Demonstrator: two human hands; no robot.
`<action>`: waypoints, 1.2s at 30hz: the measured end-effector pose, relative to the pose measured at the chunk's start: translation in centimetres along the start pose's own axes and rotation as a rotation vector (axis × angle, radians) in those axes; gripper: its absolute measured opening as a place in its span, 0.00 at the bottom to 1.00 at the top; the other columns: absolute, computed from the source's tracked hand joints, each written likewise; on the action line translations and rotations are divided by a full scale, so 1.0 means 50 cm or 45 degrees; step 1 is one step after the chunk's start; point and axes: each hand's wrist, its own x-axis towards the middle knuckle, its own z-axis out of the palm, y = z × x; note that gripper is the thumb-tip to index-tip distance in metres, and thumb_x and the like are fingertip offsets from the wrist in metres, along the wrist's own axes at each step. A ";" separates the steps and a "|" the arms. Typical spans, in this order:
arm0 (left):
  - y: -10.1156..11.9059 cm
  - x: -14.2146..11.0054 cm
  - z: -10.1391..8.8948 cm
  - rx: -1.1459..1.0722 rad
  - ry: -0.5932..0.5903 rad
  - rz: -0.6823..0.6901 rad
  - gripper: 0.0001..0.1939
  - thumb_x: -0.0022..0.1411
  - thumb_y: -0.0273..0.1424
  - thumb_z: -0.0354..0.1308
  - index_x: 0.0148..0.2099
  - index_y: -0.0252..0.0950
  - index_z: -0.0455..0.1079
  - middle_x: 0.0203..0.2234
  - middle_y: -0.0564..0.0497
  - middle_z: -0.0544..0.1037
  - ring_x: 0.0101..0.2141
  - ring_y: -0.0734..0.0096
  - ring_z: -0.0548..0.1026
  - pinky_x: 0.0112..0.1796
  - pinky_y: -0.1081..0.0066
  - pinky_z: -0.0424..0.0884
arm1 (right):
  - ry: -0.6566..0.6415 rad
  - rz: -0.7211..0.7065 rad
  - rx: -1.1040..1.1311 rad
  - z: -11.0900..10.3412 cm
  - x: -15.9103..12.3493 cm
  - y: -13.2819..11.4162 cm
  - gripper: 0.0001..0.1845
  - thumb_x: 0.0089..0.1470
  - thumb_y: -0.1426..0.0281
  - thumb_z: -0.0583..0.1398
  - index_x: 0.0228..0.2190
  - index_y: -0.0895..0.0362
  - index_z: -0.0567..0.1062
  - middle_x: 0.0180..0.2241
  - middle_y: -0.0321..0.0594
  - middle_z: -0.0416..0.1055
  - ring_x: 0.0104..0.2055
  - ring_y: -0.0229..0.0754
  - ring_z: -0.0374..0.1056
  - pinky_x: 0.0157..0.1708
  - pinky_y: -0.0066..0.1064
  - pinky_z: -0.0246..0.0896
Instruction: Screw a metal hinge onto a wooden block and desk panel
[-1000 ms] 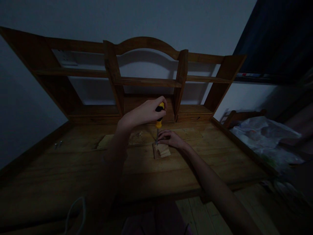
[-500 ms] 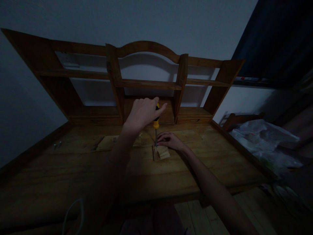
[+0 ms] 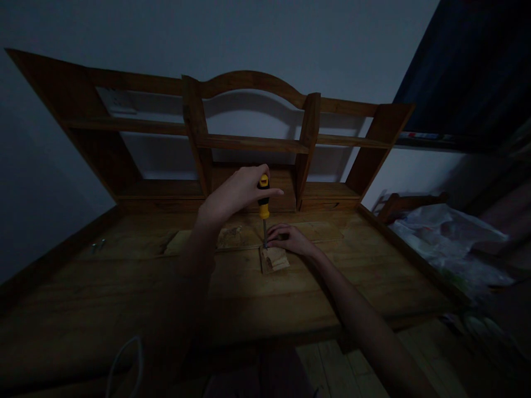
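In the head view, my left hand [image 3: 238,188] wraps its fingers round the yellow and black handle of a screwdriver [image 3: 264,198], with the thumb stretched out to the right. The shaft points straight down. Its tip meets a small metal piece, too dark to identify, at the back edge of a small, rough wooden block [image 3: 277,260]. My right hand [image 3: 292,239] rests on the desk beside the tip, fingers bent together against that spot; what they pinch is hidden. Behind the block lies a long flat wooden strip [image 3: 319,230], partly covered by my hands and left arm.
Two small screws [image 3: 98,244] sit at the left of the wooden desk [image 3: 315,298]. A wooden shelf unit [image 3: 253,142] rises along the back. At the right, beyond the desk's raised edge, are plastic bags [image 3: 443,232]. A white cable [image 3: 126,354] loops at the lower left.
My left hand has turned about the screwdriver handle, its fingers opening and regripping. The handle has shifted slightly left and stands more upright. My right hand stays beside the tip.
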 end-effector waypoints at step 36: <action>0.061 -0.019 -0.001 0.039 -0.081 0.043 0.22 0.60 0.45 0.59 0.51 0.38 0.64 0.39 0.47 0.76 0.39 0.60 0.75 0.40 0.67 0.66 | -0.075 -0.007 -0.048 -0.010 0.000 0.009 0.14 0.44 0.62 0.73 0.35 0.52 0.83 0.43 0.40 0.76 0.50 0.44 0.71 0.55 0.40 0.61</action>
